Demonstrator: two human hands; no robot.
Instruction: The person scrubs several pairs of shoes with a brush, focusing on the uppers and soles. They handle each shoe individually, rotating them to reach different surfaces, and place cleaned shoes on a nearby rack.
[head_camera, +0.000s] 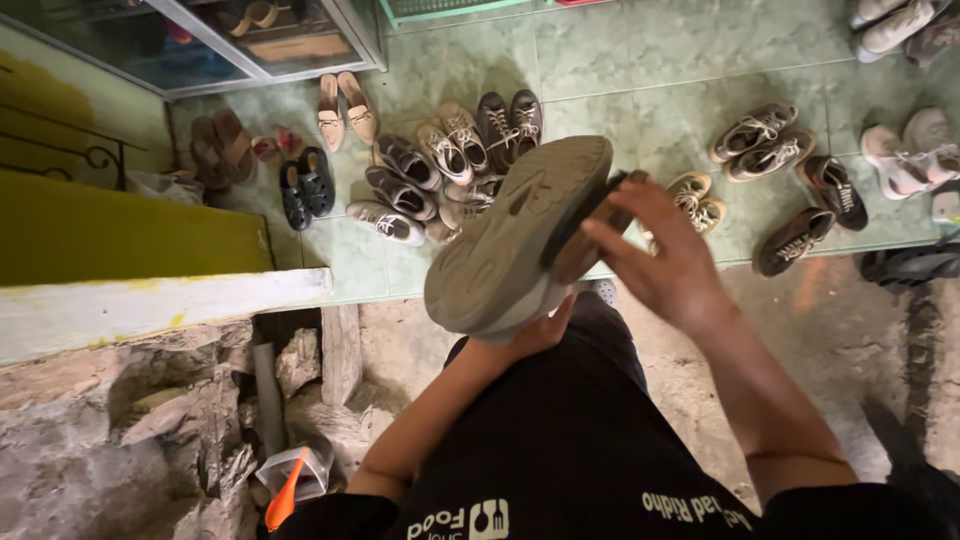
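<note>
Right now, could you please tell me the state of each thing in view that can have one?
Shoe: held up, sole turned toward the camera, dirty.
Left hand: closed under the shoe.
Right hand: closed on a brush against the sole.
Shoes on the tiled floor: set down in pairs, mostly upright.
Glass cabinet: shut.
Clear container: open, an orange tool standing in it.

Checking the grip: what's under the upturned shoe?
The left hand supports the shoe from beneath; the right hand presses a brush onto its sole. The upper is hidden.
</note>
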